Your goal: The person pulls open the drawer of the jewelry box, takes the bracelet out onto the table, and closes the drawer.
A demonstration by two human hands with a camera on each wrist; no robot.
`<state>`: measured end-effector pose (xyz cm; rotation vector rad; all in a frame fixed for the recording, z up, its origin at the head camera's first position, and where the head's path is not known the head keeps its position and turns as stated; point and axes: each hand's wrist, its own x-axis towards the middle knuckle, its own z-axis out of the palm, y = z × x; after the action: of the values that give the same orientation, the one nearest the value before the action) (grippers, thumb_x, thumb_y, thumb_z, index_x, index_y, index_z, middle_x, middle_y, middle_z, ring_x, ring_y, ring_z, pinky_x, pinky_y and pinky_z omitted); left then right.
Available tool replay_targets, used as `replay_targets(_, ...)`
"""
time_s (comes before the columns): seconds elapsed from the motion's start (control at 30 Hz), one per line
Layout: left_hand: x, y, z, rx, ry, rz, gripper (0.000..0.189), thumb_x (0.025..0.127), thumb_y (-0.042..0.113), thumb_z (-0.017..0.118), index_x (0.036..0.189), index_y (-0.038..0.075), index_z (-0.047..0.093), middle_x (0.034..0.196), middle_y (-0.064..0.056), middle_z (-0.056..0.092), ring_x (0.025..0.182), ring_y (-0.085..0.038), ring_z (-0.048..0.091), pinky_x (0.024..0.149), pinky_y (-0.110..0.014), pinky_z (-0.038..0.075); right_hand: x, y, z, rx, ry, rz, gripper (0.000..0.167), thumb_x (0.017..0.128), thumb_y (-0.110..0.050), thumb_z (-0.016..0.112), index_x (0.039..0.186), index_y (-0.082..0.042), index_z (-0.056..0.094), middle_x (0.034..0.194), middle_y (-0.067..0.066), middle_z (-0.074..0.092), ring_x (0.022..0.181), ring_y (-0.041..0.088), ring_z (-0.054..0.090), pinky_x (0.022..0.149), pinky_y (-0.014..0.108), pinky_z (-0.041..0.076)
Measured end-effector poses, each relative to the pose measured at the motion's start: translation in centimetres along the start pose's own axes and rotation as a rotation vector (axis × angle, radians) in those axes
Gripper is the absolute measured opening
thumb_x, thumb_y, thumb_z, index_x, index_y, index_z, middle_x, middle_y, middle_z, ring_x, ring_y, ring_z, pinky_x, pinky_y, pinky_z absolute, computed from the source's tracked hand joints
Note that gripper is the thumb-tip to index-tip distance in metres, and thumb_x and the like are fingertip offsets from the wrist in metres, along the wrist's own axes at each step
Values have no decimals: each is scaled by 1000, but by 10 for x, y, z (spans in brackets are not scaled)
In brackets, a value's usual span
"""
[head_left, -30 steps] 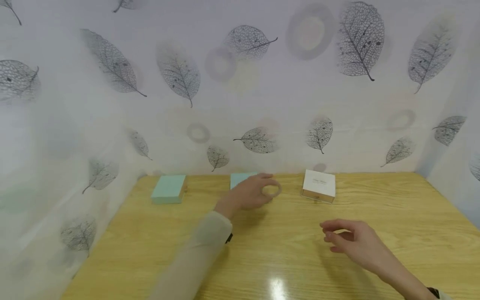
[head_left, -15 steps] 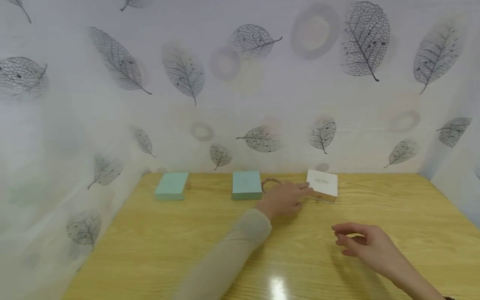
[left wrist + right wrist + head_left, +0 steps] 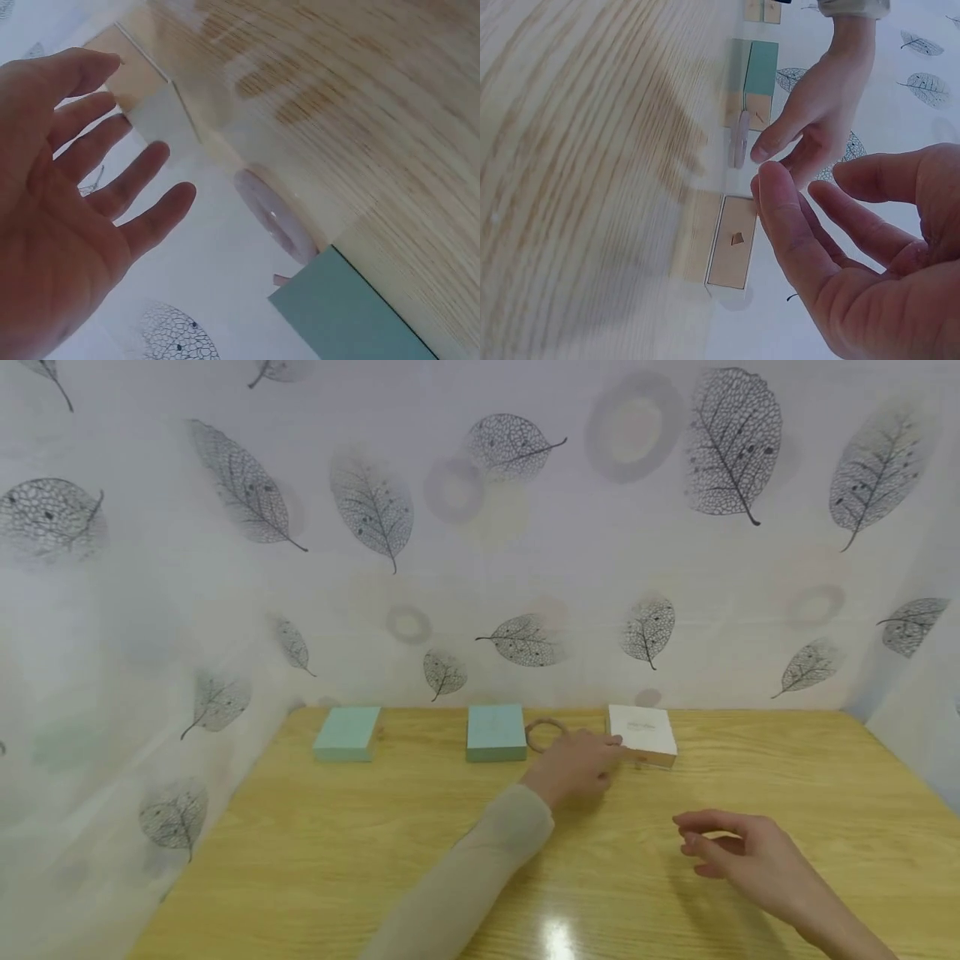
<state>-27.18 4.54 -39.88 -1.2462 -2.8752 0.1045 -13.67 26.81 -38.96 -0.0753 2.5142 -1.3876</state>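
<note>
My left hand (image 3: 573,768) reaches across to the white box (image 3: 642,727), its fingertips at the box's left front corner. In the left wrist view the fingers of the left hand (image 3: 75,187) are spread and relaxed, gripping nothing. A pale pinkish bangle (image 3: 546,721) lies flat on the table behind that hand, right beside the middle mint-green box (image 3: 496,732). My right hand (image 3: 750,860) hovers over the table at the right front, fingers loosely bent around air. The right wrist view shows the white box's tan drawer front (image 3: 731,244) with a small pull tab.
Another mint-green box (image 3: 348,733) sits at the far left. All three boxes stand in a row along the back edge of the wooden table (image 3: 337,843). Behind and on both sides hangs a pale leaf-patterned sheet (image 3: 480,543).
My left hand has let go of the bangle beside the middle mint-green box and moved right to the white box. The white box has turned slightly and sits squarer. The right hand barely moved.
</note>
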Motion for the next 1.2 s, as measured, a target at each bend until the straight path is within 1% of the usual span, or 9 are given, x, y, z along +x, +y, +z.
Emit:
replay_targets(0.2, -13, 8, -9, -56, 20, 115, 36, 100, 20, 57, 134, 26, 67, 130, 11, 70, 92, -9, 61, 84, -21, 51, -3, 5, -6, 2, 13, 34, 47, 104, -23, 61, 141, 5, 56, 142, 26, 59, 100, 11, 74, 79, 31, 64)
replay_targets(0.3, -18, 10, -10, -93, 31, 135, 38, 101, 24, 56, 138, 28, 65, 133, 11, 69, 107, -10, 63, 94, -24, 51, -3, 8, -8, 7, 14, 40, 48, 103, -24, 62, 141, 4, 56, 143, 26, 59, 101, 12, 74, 80, 31, 64)
replay_targets(0.37, -21, 8, -9, -107, 42, 114, 41, 102, 26, 56, 142, 28, 62, 143, 8, 63, 124, -15, 60, 106, -28, 49, -3, 9, -8, 10, 12, 40, 48, 103, -25, 62, 141, 4, 56, 143, 26, 59, 101, 13, 74, 80, 31, 64)
replay_targets(0.5, -27, 0, -3, -104, 60, 61, 43, 99, 24, 58, 143, 24, 59, 149, 0, 56, 137, -19, 52, 118, -31, 41, -3, 10, -8, 16, 10, 35, 48, 103, -26, 62, 141, 4, 56, 143, 26, 59, 100, 11, 74, 79, 31, 64)
replay_targets(0.7, -42, -2, 2, -51, 49, 61, 41, 102, 26, 58, 143, 28, 59, 142, -2, 60, 128, -19, 56, 110, -31, 47, -3, 10, -6, 23, 13, 37, 48, 104, -26, 61, 141, 4, 56, 143, 26, 59, 100, 9, 74, 80, 30, 64)
replay_targets(0.83, -60, 5, 4, 68, 91, 92, 35, 101, 32, 61, 136, 33, 64, 128, 1, 65, 104, -16, 59, 85, -22, 52, -3, 11, -7, 26, 16, 38, 48, 104, -25, 61, 141, 4, 56, 143, 26, 59, 101, 11, 74, 80, 31, 64)
replay_targets(0.97, -84, 11, 2, 113, 132, 134, 28, 100, 36, 63, 128, 35, 67, 116, 4, 66, 85, -12, 51, 62, -16, 40, -5, 13, -8, 16, 19, 47, 49, 103, -26, 62, 141, 4, 56, 143, 26, 59, 100, 9, 74, 80, 30, 64)
replay_targets(1.07, -97, 12, -1, 67, 139, 149, 24, 101, 39, 63, 124, 36, 69, 114, 7, 66, 86, -10, 52, 65, -15, 42, -7, 15, -8, 15, 18, 42, 50, 103, -27, 62, 141, 5, 56, 144, 27, 58, 99, 7, 74, 81, 30, 63)
replay_targets(1.2, -100, 6, 1, -73, 145, 149, 28, 98, 45, 66, 123, 34, 71, 131, 3, 64, 112, -13, 59, 89, -22, 52, -7, 17, -8, 28, 16, 30, 49, 103, -26, 62, 141, 6, 55, 143, 27, 58, 97, 5, 73, 81, 30, 63)
